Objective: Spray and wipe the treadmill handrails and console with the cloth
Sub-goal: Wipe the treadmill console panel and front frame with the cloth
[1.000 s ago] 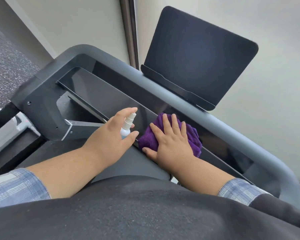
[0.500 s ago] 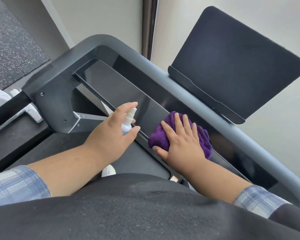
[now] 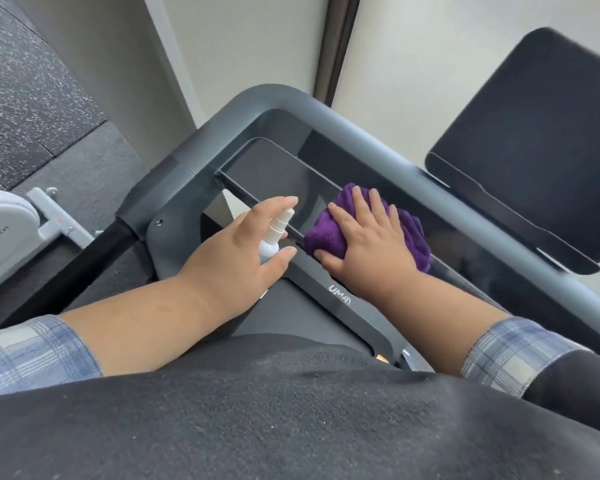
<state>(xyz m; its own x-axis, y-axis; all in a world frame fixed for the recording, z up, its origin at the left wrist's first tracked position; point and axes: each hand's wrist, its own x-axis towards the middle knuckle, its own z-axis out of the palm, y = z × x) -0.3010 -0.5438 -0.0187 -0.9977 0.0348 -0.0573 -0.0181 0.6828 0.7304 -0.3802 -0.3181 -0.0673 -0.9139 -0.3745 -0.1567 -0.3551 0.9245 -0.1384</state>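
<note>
Fingers flat on cloth at console edge.

Purple cloth lies on glossy black console.

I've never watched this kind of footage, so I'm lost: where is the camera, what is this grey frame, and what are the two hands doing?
The camera sits on the person's head, looking down at their own arms. The grey frame is a treadmill's handrail, with its glossy black console just inside. The left hand grips a small white spray bottle, forefinger on top. The right hand presses a purple cloth flat on the console. The dark slab behind is a tablet holder.
</note>
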